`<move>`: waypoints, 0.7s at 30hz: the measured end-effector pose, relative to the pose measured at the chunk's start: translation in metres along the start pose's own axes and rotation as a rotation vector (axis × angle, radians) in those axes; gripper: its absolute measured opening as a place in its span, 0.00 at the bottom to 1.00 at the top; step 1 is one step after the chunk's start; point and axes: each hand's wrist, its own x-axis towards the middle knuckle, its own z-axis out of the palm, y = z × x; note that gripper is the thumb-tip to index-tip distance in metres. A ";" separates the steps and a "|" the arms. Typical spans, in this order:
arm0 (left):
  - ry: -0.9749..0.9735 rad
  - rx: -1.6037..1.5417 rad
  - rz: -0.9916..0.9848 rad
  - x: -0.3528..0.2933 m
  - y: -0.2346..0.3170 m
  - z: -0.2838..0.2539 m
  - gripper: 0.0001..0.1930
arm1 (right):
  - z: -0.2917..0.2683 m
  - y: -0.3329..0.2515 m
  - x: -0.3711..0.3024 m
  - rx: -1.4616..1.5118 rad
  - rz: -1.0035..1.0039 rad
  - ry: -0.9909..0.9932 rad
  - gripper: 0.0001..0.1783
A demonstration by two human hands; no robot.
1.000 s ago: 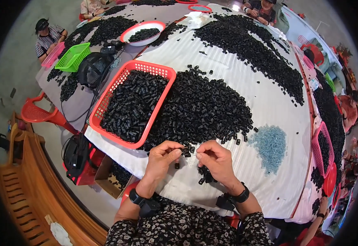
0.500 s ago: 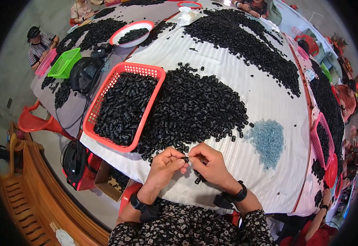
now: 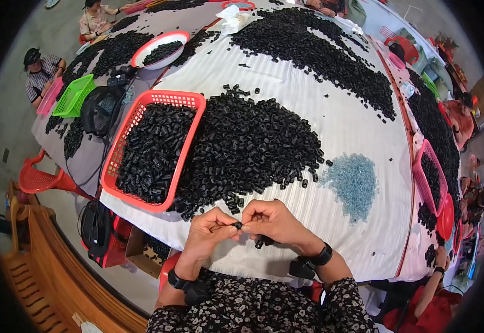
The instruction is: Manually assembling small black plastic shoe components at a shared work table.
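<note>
My left hand (image 3: 207, 232) pinches a small black plastic piece (image 3: 237, 225) between thumb and fingers. My right hand (image 3: 274, 223) meets it there, its thumb and fingertips closed at the same piece. Whether something tiny is also between the right fingertips is too small to tell. More black pieces (image 3: 261, 242) show below my right palm; I cannot tell if they are held or lie on the cloth. Just beyond both hands spreads a heap of hollow black plastic pieces (image 3: 247, 147). Left of that heap, a red plastic basket (image 3: 176, 183) is filled with similar pieces.
A pile of small clear bluish pieces (image 3: 353, 186) lies to the right on the white cloth (image 3: 308, 266). Farther off are another black heap (image 3: 314, 58), a red-rimmed white basin (image 3: 167, 62) and a green basket (image 3: 78, 94). Several people sit around the tables.
The view has shifted, so the basket and heaps appear farther left. Both hands stay together at the small black piece, with only slight finger movement.
</note>
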 end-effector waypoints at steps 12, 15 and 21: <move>-0.058 0.010 -0.038 0.001 0.001 -0.004 0.03 | 0.005 -0.005 -0.001 0.057 -0.027 -0.007 0.05; -0.096 -0.045 -0.014 0.000 0.003 -0.002 0.03 | 0.001 -0.005 -0.003 -0.009 0.024 -0.004 0.07; -0.073 -0.191 -0.017 0.002 -0.004 0.007 0.03 | -0.047 -0.013 0.000 -0.755 -0.270 0.243 0.07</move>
